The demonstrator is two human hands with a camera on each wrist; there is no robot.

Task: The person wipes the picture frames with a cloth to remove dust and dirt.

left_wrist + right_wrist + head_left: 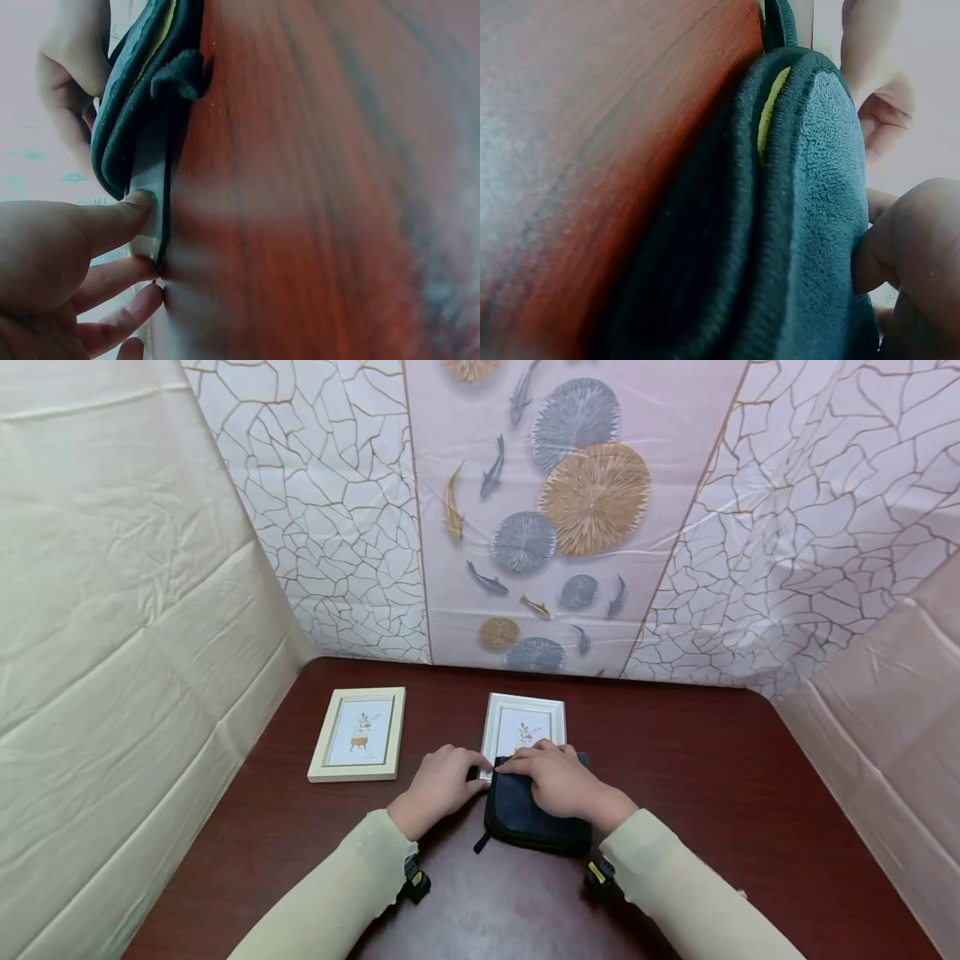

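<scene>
A silver-white picture frame (527, 703) with a plant print lies flat near the middle of the table. My left hand (444, 783) holds its near left corner; in the left wrist view the thumb (124, 221) presses the frame's side edge (150, 169), with the fingers close by. Over the frame's near part lies a folded dark cloth (517, 814), which hides that part. My right hand (558, 781) grips the cloth from above, fingers bent over its far side. Up close, the cloth (829, 172) has a thick stitched hem, a small loop and a yellow strip between its layers.
A cream picture frame (397, 735) with a similar print lies to the left on the dark red wooden table (720, 760). Behind the table hangs a patterned cloth backdrop (360, 510). Pale fabric walls (112, 652) stand at both sides.
</scene>
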